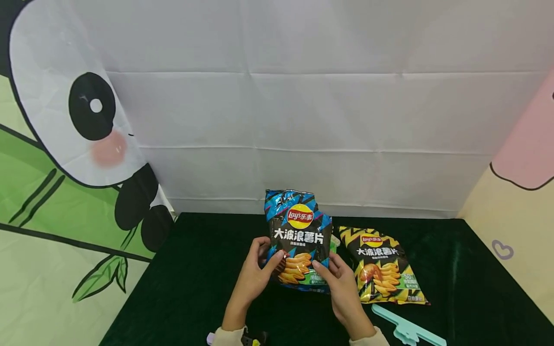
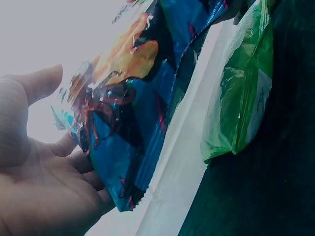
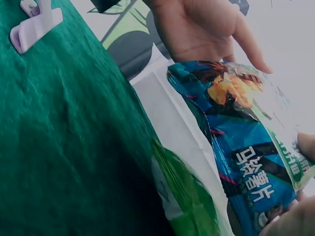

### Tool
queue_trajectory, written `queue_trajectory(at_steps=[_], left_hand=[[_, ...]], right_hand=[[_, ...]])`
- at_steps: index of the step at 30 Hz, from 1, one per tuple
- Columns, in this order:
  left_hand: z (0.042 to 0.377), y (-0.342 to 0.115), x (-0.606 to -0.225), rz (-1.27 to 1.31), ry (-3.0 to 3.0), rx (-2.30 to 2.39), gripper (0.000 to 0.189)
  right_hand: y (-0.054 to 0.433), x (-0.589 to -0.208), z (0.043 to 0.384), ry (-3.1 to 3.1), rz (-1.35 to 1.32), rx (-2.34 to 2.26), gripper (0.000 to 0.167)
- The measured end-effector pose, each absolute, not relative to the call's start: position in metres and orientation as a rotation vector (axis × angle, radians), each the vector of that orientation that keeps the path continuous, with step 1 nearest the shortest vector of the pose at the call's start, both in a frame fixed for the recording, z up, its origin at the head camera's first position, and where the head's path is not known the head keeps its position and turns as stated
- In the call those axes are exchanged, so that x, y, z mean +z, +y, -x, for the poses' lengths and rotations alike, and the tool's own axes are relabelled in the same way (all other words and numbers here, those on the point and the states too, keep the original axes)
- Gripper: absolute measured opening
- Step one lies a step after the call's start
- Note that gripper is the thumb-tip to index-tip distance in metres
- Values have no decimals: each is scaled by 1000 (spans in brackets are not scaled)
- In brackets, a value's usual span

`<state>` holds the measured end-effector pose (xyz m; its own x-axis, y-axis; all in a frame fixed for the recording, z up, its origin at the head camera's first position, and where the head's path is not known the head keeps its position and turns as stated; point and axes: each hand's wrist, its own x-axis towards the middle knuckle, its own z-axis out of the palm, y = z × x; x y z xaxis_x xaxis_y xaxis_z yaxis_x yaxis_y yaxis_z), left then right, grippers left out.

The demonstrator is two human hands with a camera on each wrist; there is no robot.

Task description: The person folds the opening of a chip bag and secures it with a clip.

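Observation:
A blue-and-black bag of Lay's potato chips (image 1: 300, 238) is held upright above the dark table, its printed front showing in the head view. My left hand (image 1: 251, 276) grips its lower left side, thumb on the front and fingers toward the back. On the lower right side my right hand (image 1: 344, 290) grips it the same way, thumb across the front. A green bag (image 2: 241, 93) stands behind the blue one, mostly hidden in the head view. Just right of my right hand lies a yellow-and-black Lay's bag (image 1: 381, 271).
A mint-green bag sealing clip (image 1: 409, 327) lies at the table's front right. A pale purple clip (image 3: 37, 29) is on the dark green cloth (image 3: 74, 137), near my left wrist. Behind the table hangs a white backdrop (image 1: 324, 110) with a cartoon panda.

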<state>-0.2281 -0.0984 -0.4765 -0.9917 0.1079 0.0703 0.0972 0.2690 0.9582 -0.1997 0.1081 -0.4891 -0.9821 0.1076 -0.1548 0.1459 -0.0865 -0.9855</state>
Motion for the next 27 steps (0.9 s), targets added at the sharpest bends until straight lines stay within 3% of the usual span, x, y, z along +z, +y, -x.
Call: queue_trajectory(at_steps=[11, 27], left_hand=[[229, -89, -475, -319, 2391, 1910, 51], [231, -77, -474, -368, 2341, 1911, 68]], right_hand=[[134, -480, 200, 2087, -163, -2315, 51], [153, -476, 201, 2077, -154, -2281, 54]])
